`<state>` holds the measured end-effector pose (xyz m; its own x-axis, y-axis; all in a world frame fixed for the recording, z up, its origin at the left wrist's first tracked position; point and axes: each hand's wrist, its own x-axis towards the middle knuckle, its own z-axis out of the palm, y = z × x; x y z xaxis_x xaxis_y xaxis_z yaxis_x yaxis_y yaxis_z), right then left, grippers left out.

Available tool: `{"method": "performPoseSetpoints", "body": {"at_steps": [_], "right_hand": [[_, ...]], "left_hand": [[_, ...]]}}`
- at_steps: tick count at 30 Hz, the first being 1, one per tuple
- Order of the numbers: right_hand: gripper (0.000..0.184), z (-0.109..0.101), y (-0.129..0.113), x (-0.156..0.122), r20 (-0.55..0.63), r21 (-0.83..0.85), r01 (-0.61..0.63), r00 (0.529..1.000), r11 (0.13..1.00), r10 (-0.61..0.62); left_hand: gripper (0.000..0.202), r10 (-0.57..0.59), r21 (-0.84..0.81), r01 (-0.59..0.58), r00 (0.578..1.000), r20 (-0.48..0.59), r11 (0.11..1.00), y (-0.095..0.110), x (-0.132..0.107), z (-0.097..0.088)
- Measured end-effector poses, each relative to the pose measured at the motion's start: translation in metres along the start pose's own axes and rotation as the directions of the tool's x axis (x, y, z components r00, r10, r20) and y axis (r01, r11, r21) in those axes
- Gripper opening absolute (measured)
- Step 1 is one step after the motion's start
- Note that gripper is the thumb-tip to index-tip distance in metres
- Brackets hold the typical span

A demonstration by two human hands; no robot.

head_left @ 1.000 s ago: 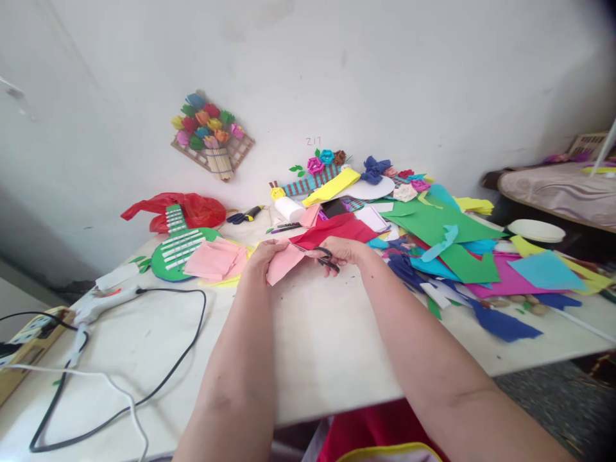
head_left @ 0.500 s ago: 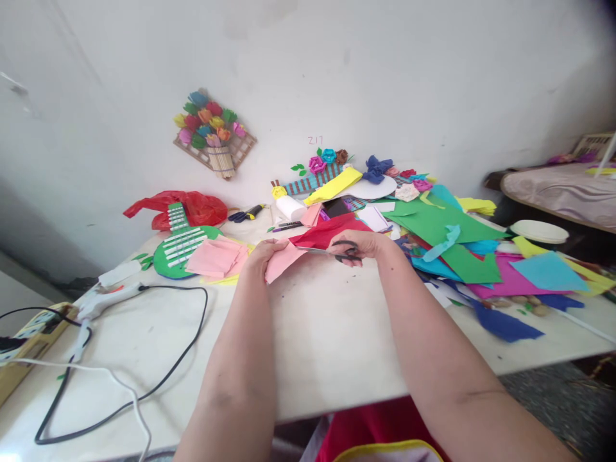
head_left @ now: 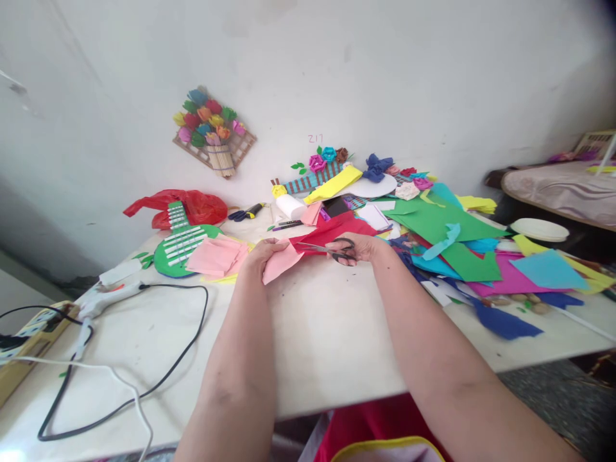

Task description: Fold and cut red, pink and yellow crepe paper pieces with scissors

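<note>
My left hand [head_left: 262,253] is closed on a folded pink paper piece [head_left: 282,262], held just above the white table [head_left: 327,333]. My right hand [head_left: 363,247] grips black-handled scissors [head_left: 332,249], whose blades point left and meet the pink paper's top edge. A red paper sheet [head_left: 337,230] lies right behind both hands. A stack of pink paper squares [head_left: 216,256] rests to the left of my left hand.
A heap of coloured paper sheets [head_left: 462,250] covers the table's right half. A green paper guitar [head_left: 185,240] and red plastic bag [head_left: 192,205] lie at back left. A glue gun [head_left: 108,296] with black cable [head_left: 158,378] sits at left, near a power strip [head_left: 22,333].
My right hand with the scissors has shifted right and slightly up, with the blades now reaching the pink paper's upper edge. My left hand has kept its hold on the pink paper.
</note>
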<state>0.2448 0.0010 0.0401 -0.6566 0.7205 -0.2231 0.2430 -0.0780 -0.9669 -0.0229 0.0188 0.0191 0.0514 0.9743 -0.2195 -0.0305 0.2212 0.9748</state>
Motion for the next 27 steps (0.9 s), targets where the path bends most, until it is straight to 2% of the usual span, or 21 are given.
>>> {"method": "performPoseSetpoints", "body": {"at_steps": [5,11,18,22,27], "right_hand": [[0.04,-0.003,0.002,0.001,0.052,-0.044,0.011,0.999,0.999,-0.009],[0.041,-0.006,0.004,-0.003,0.034,-0.034,0.037,0.999,0.999,-0.036],[0.039,-0.003,0.004,0.001,0.04,-0.113,-0.074,0.996,0.991,0.079],[0.039,-0.004,0.006,0.003,0.001,-0.103,-0.078,0.997,0.992,0.078],[0.044,-0.002,0.004,0.002,0.017,-0.106,-0.068,0.997,0.992,0.07]], "left_hand": [[0.033,-0.021,0.014,0.021,1.0,0.0,1.0,0.0,-0.001,-0.002],[0.037,0.021,0.021,-0.022,0.999,0.048,1.0,-0.002,0.002,-0.007],[0.035,0.022,0.029,-0.023,0.999,0.045,0.999,-0.002,0.002,-0.006],[0.035,0.003,0.023,-0.004,0.999,0.039,1.0,0.001,-0.002,-0.005],[0.036,-0.043,0.011,0.043,0.999,-0.001,0.999,0.006,-0.008,-0.003]]}}
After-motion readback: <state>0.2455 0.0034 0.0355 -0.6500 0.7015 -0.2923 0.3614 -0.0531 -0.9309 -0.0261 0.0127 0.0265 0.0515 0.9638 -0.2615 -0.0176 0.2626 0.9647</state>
